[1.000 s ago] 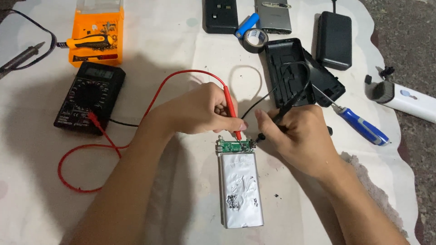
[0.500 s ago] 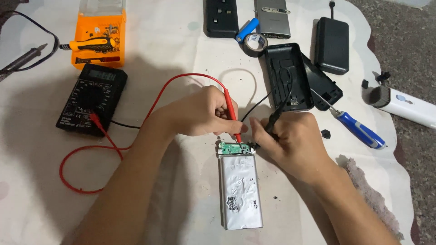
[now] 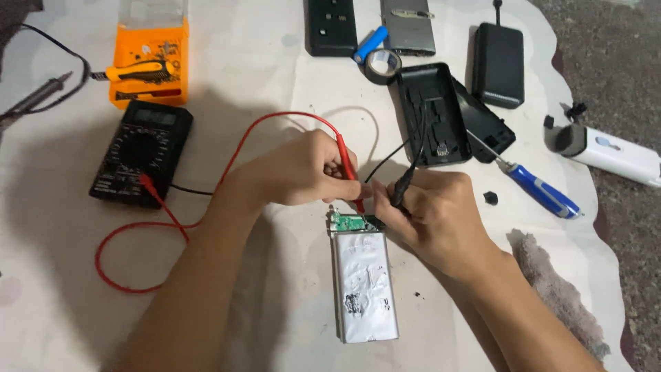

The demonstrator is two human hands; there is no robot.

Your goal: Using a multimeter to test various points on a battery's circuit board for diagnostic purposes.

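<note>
My left hand (image 3: 303, 172) grips a red test probe (image 3: 348, 169), its tip down on a small green circuit board (image 3: 352, 222). That board sits at the top end of a flat silver battery pack (image 3: 363, 286) lying on the white cloth. My right hand (image 3: 434, 213) pinches a black test probe (image 3: 401, 187), tip pointed at the same board. Red and black leads run left to a black multimeter (image 3: 141, 151).
An open black case shell (image 3: 430, 114) lies behind my hands, with a blue-handled screwdriver (image 3: 537, 189) to its right. An orange parts box (image 3: 148, 65), tape roll (image 3: 382, 65), black power banks (image 3: 497, 65), a soldering iron (image 3: 34, 100) and a white device (image 3: 609, 153) ring the cloth. A grey rag (image 3: 558, 296) lies at right.
The view has drifted slightly; both hands stay at the circuit board with the probes, the right hand shifted a little toward it.
</note>
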